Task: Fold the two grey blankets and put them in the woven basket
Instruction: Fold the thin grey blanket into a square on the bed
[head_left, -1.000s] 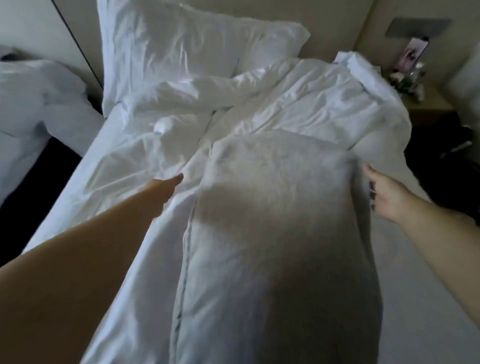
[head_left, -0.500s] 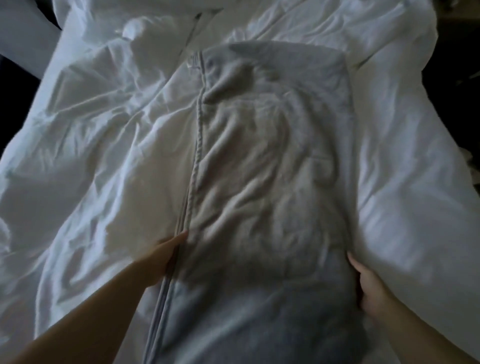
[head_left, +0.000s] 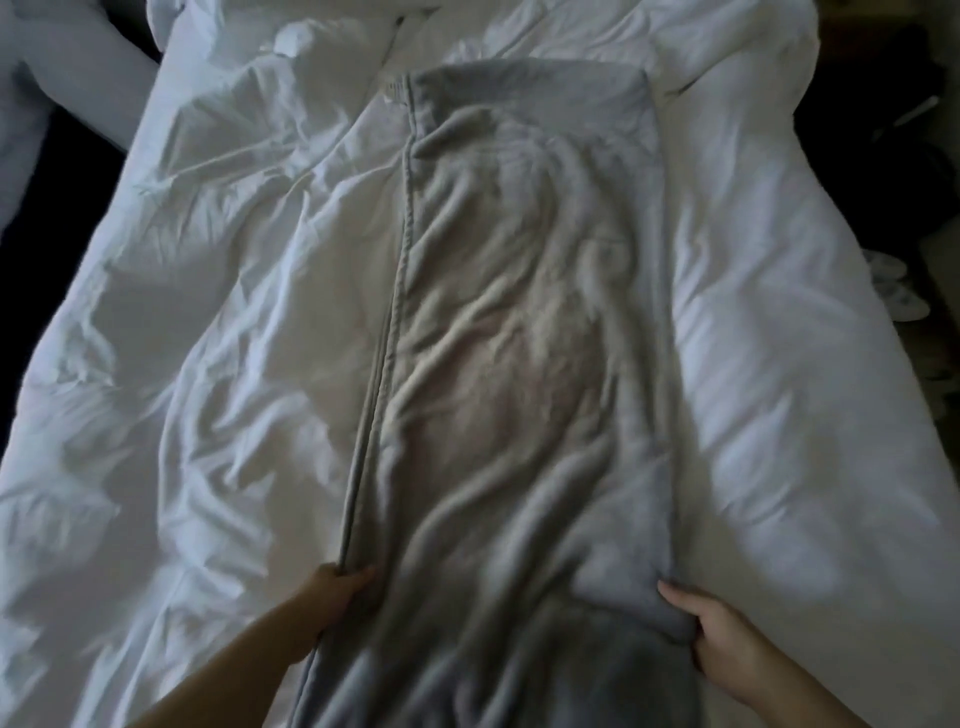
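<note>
Blanket lies in a long folded strip, stretching away between my left hand and right hand.
It looks soft, limp and light; my left hand pinches its hem, my right hand grips the opposite fold.

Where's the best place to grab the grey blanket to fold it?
Probably its two long edges near you, one hand coming in from each side. The grey blanket lies as a long strip on the white duvet, so both edges are free. The left hand holds the hemmed edge, and the right hand grips the other.
</note>
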